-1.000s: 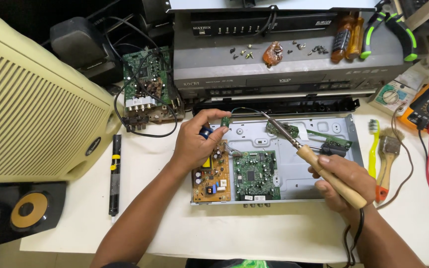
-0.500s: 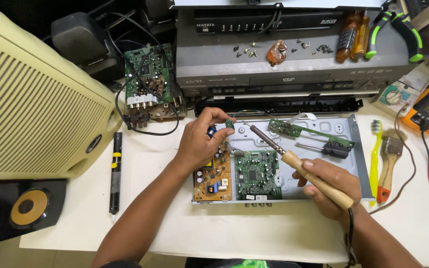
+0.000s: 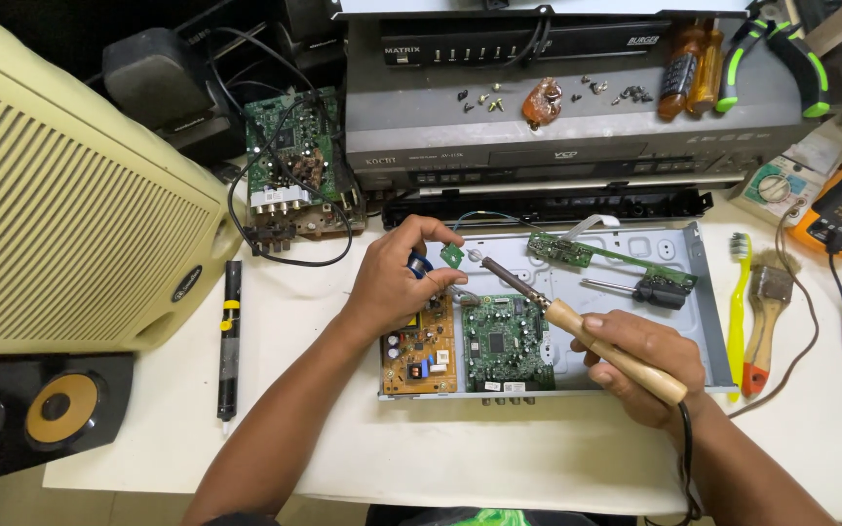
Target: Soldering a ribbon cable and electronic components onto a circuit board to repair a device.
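Between left-hand (image 3: 397, 282) fingertips, small green board (image 3: 452, 255) sits pinched; right hand's (image 3: 640, 365) grip wraps soldering iron (image 3: 577, 326).

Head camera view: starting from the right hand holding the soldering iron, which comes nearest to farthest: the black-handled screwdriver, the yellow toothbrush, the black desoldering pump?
1. Black-handled screwdriver: inside the open metal chassis, just above the right hand.
2. Yellow toothbrush: on the table, beside the chassis's right edge.
3. Black desoldering pump: far across on the left, next to the cream speaker grille.

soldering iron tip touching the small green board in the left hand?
Cannot tell. In the head view the soldering iron tip ends right beside the small green board pinched in the left hand; no gap or contact is plain.
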